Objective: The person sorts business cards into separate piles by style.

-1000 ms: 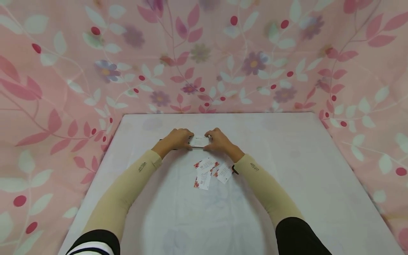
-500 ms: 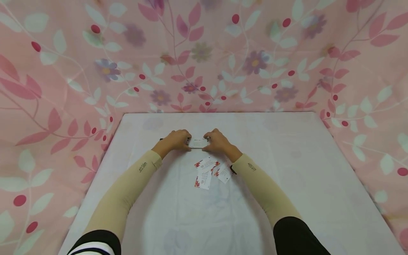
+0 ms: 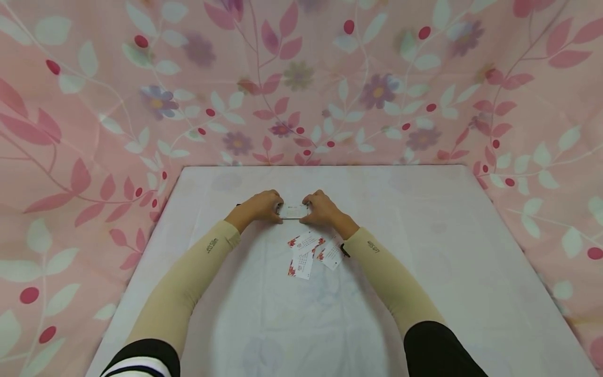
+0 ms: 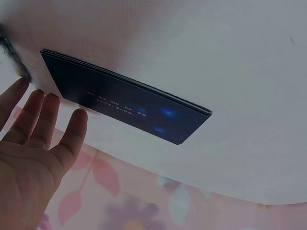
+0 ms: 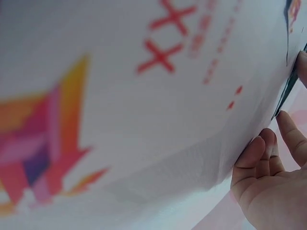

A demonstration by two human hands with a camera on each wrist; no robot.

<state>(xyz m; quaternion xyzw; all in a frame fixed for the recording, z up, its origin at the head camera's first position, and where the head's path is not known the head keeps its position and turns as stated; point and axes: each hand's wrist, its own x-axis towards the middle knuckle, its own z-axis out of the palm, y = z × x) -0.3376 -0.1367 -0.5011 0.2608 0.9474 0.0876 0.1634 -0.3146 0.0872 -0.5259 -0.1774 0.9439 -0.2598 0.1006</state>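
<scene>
Both hands meet at the middle of the white table (image 3: 424,251). Between them is a small stack of cards (image 3: 293,211), white on top. My left hand (image 3: 258,207) grips its left end and my right hand (image 3: 323,208) grips its right end, fingers curled over the edges. In the left wrist view the stack (image 4: 124,103) looks dark, and the left hand's fingers (image 4: 43,129) reach toward its end. The right wrist view is filled by a blurred white card with red print (image 5: 144,96), with my right hand (image 5: 273,182) at the lower right.
Several loose white cards with red corners (image 3: 308,254) lie fanned just in front of the hands, by the right wrist. A pink floral cloth (image 3: 94,104) hangs behind and around the table on all far sides.
Both hands have stayed at the stack and closed in slightly, so less of the stack's top shows. The loose cards have not moved.
</scene>
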